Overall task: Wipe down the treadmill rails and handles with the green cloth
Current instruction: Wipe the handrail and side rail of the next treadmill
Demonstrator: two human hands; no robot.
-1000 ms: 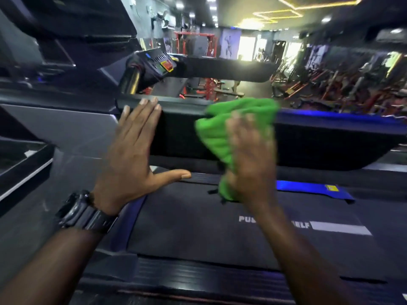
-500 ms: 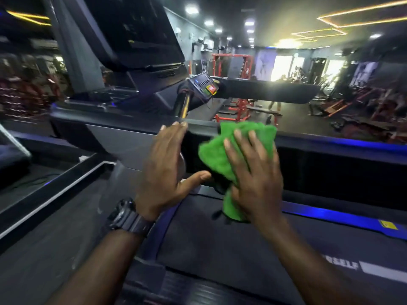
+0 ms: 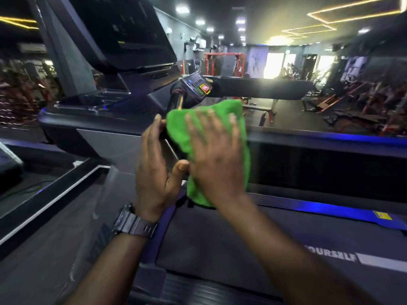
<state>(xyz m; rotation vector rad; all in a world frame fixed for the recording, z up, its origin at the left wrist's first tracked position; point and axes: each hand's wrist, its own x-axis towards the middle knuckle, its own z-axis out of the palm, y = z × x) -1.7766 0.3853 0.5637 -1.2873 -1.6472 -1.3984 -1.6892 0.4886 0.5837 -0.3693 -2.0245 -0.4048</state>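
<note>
Green cloth sits under the right hand, fingers straight and spread, palm pressing it flat against the inner face of the treadmill's side rail; no curl or pinch visible, so it is a flat press, not a grasp. Cloth top edge laps over the rail's upper lip, bottom edge hangs down to just above the belt. Right hand is motion-blurred. Left hand is just beside the cloth on its left, fingers straight and together, fingertips touching the rail top, thumb out toward the cloth's lower edge; holds nothing, looks like bracing. Wristwatch on the left wrist.

Beyond the hands: control pad with a red button sits on the handle above and behind the cloth; console stands upper left.

Judged risks: cloth is only pinned by palm pressure, so a fast stroke or lifted palm could let it slip and drop onto the belt. Wiping upward could carry cloth or fingers onto the control pad and press a button. Left hand lies close in the wipe path, so the cloth could bunch against it.
</note>
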